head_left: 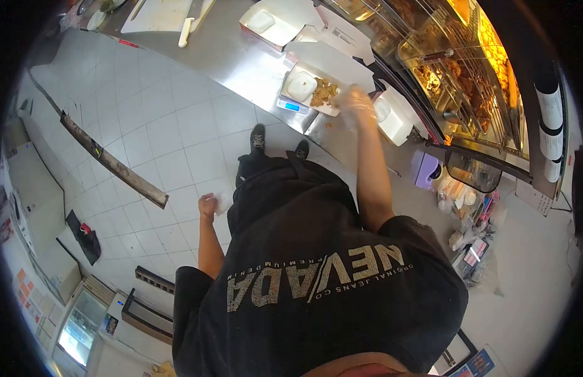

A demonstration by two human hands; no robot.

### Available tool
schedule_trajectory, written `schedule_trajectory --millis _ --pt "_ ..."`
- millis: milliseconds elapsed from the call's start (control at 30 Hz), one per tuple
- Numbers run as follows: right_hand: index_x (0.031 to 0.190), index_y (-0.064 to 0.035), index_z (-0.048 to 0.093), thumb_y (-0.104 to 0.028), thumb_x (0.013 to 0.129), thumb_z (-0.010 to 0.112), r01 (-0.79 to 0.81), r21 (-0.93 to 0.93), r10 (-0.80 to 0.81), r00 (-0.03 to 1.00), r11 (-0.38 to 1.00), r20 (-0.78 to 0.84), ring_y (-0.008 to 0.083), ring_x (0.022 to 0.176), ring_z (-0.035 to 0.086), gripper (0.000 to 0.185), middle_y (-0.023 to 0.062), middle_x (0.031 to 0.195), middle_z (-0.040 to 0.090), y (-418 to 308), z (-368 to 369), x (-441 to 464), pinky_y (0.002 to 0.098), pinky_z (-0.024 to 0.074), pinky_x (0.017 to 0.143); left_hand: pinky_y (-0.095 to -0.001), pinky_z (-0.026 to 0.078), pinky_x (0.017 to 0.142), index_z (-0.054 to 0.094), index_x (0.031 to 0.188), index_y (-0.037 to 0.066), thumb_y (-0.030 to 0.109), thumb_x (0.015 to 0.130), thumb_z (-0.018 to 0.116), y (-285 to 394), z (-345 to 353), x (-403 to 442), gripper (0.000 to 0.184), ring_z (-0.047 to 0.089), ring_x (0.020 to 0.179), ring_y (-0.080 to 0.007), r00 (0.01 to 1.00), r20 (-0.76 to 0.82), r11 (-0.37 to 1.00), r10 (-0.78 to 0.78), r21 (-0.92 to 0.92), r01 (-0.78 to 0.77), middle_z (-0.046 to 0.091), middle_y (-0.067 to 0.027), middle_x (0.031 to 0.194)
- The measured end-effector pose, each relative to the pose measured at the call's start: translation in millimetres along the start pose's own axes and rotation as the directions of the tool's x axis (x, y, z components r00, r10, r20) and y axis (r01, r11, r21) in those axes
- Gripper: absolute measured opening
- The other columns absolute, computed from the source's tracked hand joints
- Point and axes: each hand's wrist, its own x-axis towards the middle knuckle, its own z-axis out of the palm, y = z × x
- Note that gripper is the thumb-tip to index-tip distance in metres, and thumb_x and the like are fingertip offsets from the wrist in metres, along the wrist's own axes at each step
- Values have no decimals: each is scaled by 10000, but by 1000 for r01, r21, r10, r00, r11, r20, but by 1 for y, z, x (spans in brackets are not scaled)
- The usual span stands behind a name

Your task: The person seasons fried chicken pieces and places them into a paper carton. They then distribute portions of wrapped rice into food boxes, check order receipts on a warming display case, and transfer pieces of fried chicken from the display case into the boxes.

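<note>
My right hand (357, 108), in a thin clear plastic glove, is at the right edge of an open takeaway box (333, 113). Its fingers are blurred, and whether they hold anything is unclear. Inside that box are a white tub (301, 87) and brown pieces of food (324, 92). The box rests on a small scale (292, 106) with a lit blue display. My left hand (208, 206) hangs low at my side over the floor, fingers curled, with a thin pale translucent sheet (223, 202) beside them, seemingly held.
Two more open boxes, one behind (285, 39) and one at right (398, 129), stand on the steel counter (241, 60). A knife (186, 31) lies on a white cutting board (150, 19). A heated display case (455, 69) with trays of food borders the counter's right side.
</note>
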Motion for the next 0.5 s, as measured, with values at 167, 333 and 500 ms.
schedule_trajectory --millis 167,333,500 --pt "954 -58 690 -194 898 669 -78 907 -125 982 415 142 131 618 549 148 40 792 616 40 -62 -75 254 488 531 -293 485 591 621 1190 -72 33 786 645 20 -2 -3 417 609 670 -156 999 39 996 7 89 -10 661 -86 804" --pt "1079 -68 582 -286 980 595 -208 914 -242 962 -347 127 111 609 511 240 46 831 569 101 -1 -88 194 432 486 -286 472 578 637 1144 -54 20 772 618 48 -3 10 379 602 661 -148 995 61 994 79 66 -83 657 -84 785" --pt "1034 -57 610 -260 983 590 -202 832 -183 975 -517 123 119 624 527 211 57 828 580 102 22 -98 210 448 490 -286 475 581 616 1155 -51 19 777 600 74 -3 25 386 602 667 -147 990 54 980 131 142 -138 653 -90 812"
